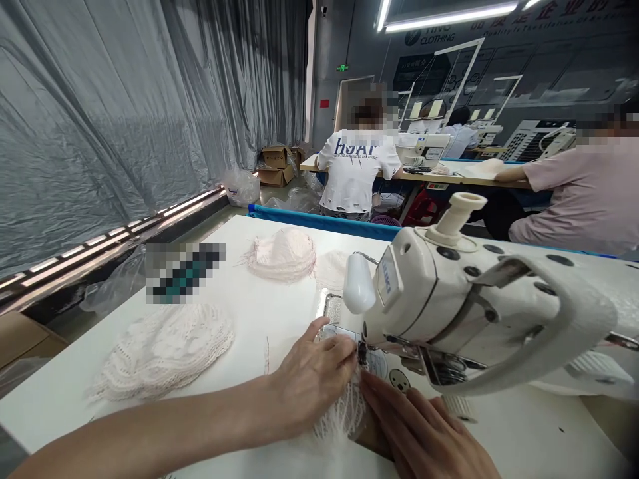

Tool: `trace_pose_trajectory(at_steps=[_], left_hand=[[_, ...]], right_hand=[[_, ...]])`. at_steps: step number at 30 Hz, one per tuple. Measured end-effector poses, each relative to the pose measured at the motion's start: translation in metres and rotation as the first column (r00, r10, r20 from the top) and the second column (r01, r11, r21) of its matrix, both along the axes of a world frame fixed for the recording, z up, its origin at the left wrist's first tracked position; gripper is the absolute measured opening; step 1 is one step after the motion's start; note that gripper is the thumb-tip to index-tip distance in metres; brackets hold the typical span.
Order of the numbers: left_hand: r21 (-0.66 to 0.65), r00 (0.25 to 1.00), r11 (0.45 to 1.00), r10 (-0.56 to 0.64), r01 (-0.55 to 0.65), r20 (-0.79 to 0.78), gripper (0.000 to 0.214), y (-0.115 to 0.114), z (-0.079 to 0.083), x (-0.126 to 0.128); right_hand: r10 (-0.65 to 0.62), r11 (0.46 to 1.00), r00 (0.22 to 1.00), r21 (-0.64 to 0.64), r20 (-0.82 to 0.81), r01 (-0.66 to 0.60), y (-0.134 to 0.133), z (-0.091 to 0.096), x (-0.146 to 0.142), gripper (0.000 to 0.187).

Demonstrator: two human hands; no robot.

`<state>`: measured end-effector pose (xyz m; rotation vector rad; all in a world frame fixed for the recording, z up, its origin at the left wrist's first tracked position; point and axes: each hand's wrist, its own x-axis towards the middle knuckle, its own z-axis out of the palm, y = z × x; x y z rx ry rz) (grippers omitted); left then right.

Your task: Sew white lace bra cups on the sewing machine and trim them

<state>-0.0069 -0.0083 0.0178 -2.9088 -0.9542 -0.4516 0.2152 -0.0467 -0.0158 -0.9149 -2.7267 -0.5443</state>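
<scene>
A white lace piece [342, 412] with a fringed edge lies under the needle area of a white sewing machine [424, 286]. My left hand [312, 372] rests on its left side, fingers bent and closed on the lace close to the presser foot [362, 351]. From the right, my right hand [424, 426] has its fingertips at the lace's other edge, fingers close together and its thumb hidden. Left of the machine, a stack of pale lace pieces [170, 349] lies on the white table [249, 299]. Farther back sits a pinkish fabric pile [284, 255].
A blurred dark and green item [187, 273] lies at the table's left edge. A blue bar [324, 221] runs along the far edge. Beyond it, people sit at another sewing table [469, 178]. Cardboard boxes [276, 166] and plastic bags [242, 186] stand by the grey curtain.
</scene>
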Motion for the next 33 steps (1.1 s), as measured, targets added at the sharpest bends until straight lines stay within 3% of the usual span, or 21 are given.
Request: trace_pose_trajectory(at_steps=[3, 7, 11, 16, 21, 27, 30, 33], left_hand=[[0.028, 1.0, 1.0, 0.007, -0.008, 0.013, 0.017, 0.001, -0.003, 0.002], [0.094, 1.0, 0.995, 0.017, -0.019, 0.025, 0.028, 0.002, -0.01, 0.005], [0.157, 1.0, 0.987, 0.014, -0.013, -0.001, 0.023, 0.004, -0.016, 0.006], [0.192, 0.995, 0.976, 0.101, -0.101, 0.008, 0.031, 0.011, -0.024, 0.009], [0.114, 0.975, 0.968, 0.218, -0.223, 0.054, 0.032, 0.01, -0.029, 0.017], [0.023, 0.945, 0.946, 0.32, -0.322, 0.067, 0.055, 0.008, -0.033, 0.024], [-0.084, 0.927, 0.928, 0.369, -0.363, 0.063, 0.037, 0.003, -0.023, 0.011], [-0.213, 0.941, 0.94, 0.301, -0.266, 0.153, 0.025, -0.021, -0.005, -0.009]], right_hand=[[-0.003, 1.0, 1.0, -0.007, -0.005, 0.003, 0.0, 0.002, -0.002, 0.046], [-0.007, 1.0, 1.0, 0.002, 0.004, 0.007, 0.001, 0.002, -0.003, 0.046], [-0.036, 0.999, 0.999, 0.041, 0.014, 0.035, 0.001, 0.001, -0.002, 0.046], [-0.053, 0.995, 0.997, 0.086, -0.059, 0.058, 0.0, 0.004, -0.004, 0.045], [-0.051, 0.995, 0.99, 0.084, -0.128, 0.062, 0.001, 0.006, -0.006, 0.04], [-0.035, 0.997, 0.976, 0.063, -0.216, 0.05, 0.005, 0.005, -0.006, 0.04], [-0.027, 0.999, 0.972, -0.032, -0.233, 0.02, 0.003, 0.014, 0.0, 0.034], [-0.008, 0.99, 0.958, -0.14, -0.287, -0.033, -0.005, 0.025, 0.004, 0.037]])
